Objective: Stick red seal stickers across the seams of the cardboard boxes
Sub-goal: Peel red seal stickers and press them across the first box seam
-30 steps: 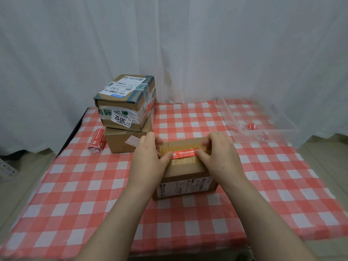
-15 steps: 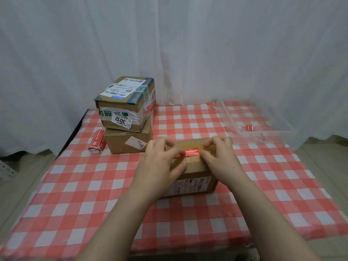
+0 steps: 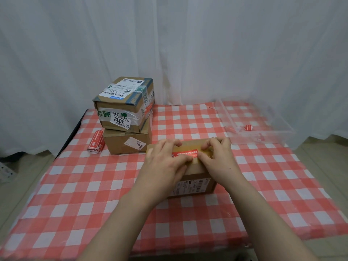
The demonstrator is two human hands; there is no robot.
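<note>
Head view, the only one:

- Small cardboard box sits on the checked tablecloth, near the middle and toward the near side. Its printed label faces the camera.
- Red seal sticker lies flat on the box top, running left to right over the brown tape. Its white print is visible between the two hands.
- Left hand lies over the left half of the box top. The fingers are spread and only slightly bent, with their tips near the far edge. The thumb presses down on the sticker's near-left part. It wraps around nothing: a press, not a grasp.
- Right hand is on the right half of the top. Its fingers are bent, tips down at the sticker's right end, and the thumb is against the sticker's near edge. The fingertips hide that end, so it cannot be told whether the hand pinches the sticker or just presses it.
- The two thumbs nearly meet on the sticker.
- Two more cardboard boxes are stacked at far left. The taped upper box rests askew on the lower box.
- A roll of red stickers lies just left of that stack.
- A clear plastic tray stands at far right with a loose red sticker inside.
- A white curtain hangs behind the table.
</note>
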